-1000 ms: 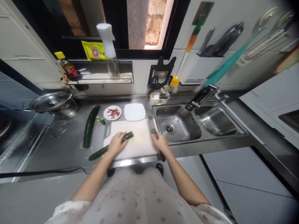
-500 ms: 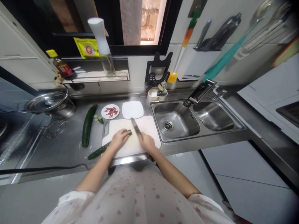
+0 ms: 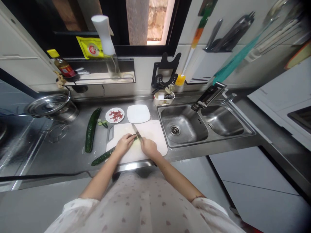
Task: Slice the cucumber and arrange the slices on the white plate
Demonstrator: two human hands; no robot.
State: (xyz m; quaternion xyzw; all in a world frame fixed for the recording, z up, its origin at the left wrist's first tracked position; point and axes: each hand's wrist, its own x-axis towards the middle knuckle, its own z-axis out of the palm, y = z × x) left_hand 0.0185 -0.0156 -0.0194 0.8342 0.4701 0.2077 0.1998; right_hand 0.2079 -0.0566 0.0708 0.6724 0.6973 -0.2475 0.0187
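Note:
My right hand (image 3: 149, 148) is closed round the handle of a kitchen knife (image 3: 136, 131), its blade pointing away and to the left. On the white cutting board (image 3: 156, 132), my left hand (image 3: 123, 144) is closed on a piece of cucumber (image 3: 135, 138), mostly hidden by the fingers. The blade is right beside that piece. A longer cucumber length (image 3: 103, 157) lies partly on the board's left edge, under my left wrist. Farther left, a whole cucumber (image 3: 92, 131) rests on the counter, with small cut cucumber pieces (image 3: 103, 123) beside it.
Behind the board stand a plate (image 3: 107, 116) with chopped reddish bits and a white square plate (image 3: 138, 114). A double sink (image 3: 184, 140) with a black faucet (image 3: 206, 97) is to the right. A lidded pot (image 3: 60, 111) sits at the left.
My right hand has moved slightly left with the knife, bringing the blade closer to my left hand and the cucumber piece. My left hand has stayed nearly in place.

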